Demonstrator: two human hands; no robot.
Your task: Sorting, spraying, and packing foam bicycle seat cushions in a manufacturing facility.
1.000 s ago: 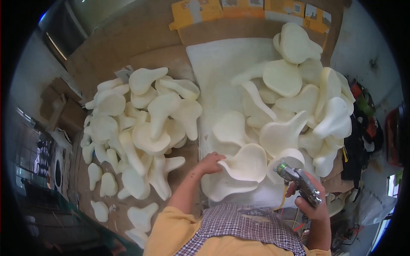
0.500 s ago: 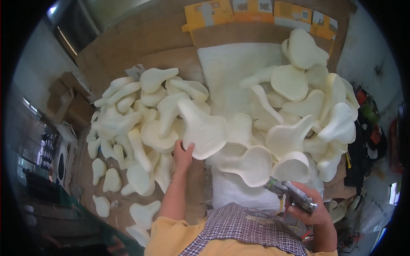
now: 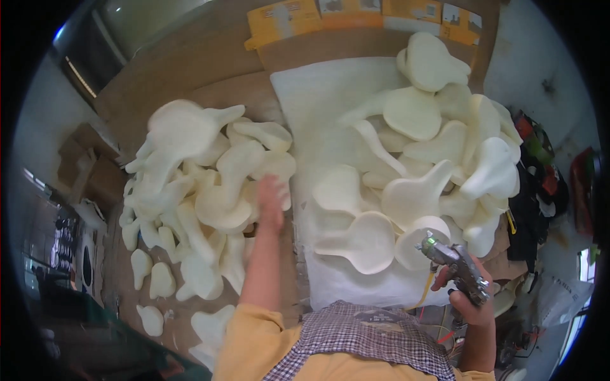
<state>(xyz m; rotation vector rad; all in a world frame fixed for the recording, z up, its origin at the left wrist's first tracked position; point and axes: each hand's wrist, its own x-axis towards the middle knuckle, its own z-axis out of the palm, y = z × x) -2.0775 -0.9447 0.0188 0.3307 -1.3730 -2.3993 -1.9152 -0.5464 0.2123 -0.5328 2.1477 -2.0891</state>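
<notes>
Head view, looking down: person in checked apron & yellow shirt. R hand grips metal spray gun, fingers wrapped round its handle, nozzle pointing up-L, w/ yellow hose below. L hand, arm outstretched, is at R edge of L pile of cream saddle-shaped pieces; fingers motion-blurred, so can't tell if spread or together, or if touching. One wide piece lies blurred atop that pile's far side. L pile sits on brown cardboard; R pile, same kind of pcs, mostly on white sheet. Nearest pcs there: a rounded one, narrow end L, & another just behind gun's nozzle. Yellow cardboard along far edge.
</notes>
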